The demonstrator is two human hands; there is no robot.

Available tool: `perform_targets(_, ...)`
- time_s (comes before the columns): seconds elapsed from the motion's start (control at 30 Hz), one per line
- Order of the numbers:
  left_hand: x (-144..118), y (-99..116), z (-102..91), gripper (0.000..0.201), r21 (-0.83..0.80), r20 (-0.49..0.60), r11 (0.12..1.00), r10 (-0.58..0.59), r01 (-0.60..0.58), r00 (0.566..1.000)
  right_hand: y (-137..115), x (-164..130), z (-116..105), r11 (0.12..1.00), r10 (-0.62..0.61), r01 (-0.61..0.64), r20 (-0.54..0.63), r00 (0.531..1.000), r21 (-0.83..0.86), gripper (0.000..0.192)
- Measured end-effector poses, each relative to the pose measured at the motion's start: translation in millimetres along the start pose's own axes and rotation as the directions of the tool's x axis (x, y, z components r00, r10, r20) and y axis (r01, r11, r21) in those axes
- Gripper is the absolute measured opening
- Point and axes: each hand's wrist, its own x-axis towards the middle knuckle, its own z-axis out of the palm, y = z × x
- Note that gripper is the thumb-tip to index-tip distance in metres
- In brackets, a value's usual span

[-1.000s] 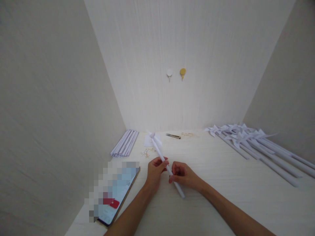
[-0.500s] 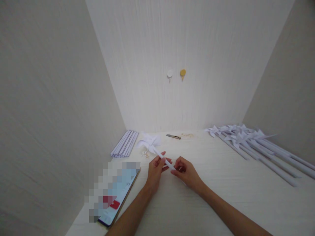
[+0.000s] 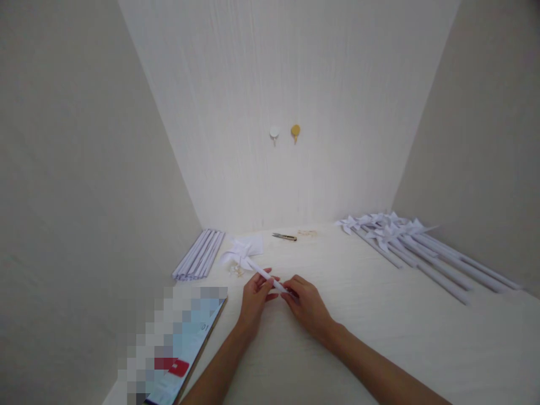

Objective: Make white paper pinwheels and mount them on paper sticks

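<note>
Paper pinwheel (image 3: 242, 257): light, crushable | left hand (image 3: 254, 297), right hand (image 3: 307, 306) both pinched its stick | judged stick safest hold.

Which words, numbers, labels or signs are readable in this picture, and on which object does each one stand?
"01": two small dark digits, only just readable and uncertain, at the right edge of the phone screen.
Red block on the phone screen: any text on it is too blurred to read.
Rest of the screen: pixelated, unreadable.
Paper pinwheel in the left hand and right hand: blank.
</note>
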Motion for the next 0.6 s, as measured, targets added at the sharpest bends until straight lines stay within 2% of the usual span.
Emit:
perform_targets(0.1, 0, 0, -0.7, 0.040, 0.052, -0.006, 0.998, -0.018, 0.019, 1.000, 4, 3, -3, 0.992, 0.038, -0.038, 0.005, 0.999, -0.120, 0.007)
perform_targets(0.2, -1, 1, -1.5, 0.037, 0.141, 0.023, 0.990, -0.002, -0.001, 1.000, 17, 13, -20, 0.967, 0.037, -0.048, -0.048, 0.998, -0.249, 0.008)
perform_targets(0.27, -1, 2, -1.8, 0.034, 0.182, 0.037, 0.983, 0.003, -0.010, 0.999, 29, 20, -42, 0.941, 0.070, -0.096, -0.093, 0.993, -0.324, 0.006)
perform_targets(0.33, -1, 2, -1.6, 0.029, 0.212, 0.050, 0.977, 0.006, -0.017, 0.999, 45, 22, -70, 0.912, 0.101, -0.155, -0.157, 0.982, -0.381, 0.006)
perform_targets(0.4, -1, 2, -0.7, 0.026, 0.232, 0.061, 0.973, 0.007, -0.020, 0.998, 63, 17, -101, 0.875, 0.126, -0.192, -0.174, 0.977, -0.445, 0.007)
perform_targets(0.5, -1, 2, 1.3, 0.024, 0.244, 0.071, 0.970, 0.001, -0.018, 0.997, 90, -3, -143, 0.814, 0.210, -0.293, -0.216, 0.953, -0.502, 0.010)
perform_targets(0.6, -1, 1, 2.3, 0.023, 0.243, 0.082, 0.970, -0.014, -0.007, 0.997, 112, -30, -172, 0.753, 0.294, -0.389, -0.257, 0.921, -0.531, 0.014)
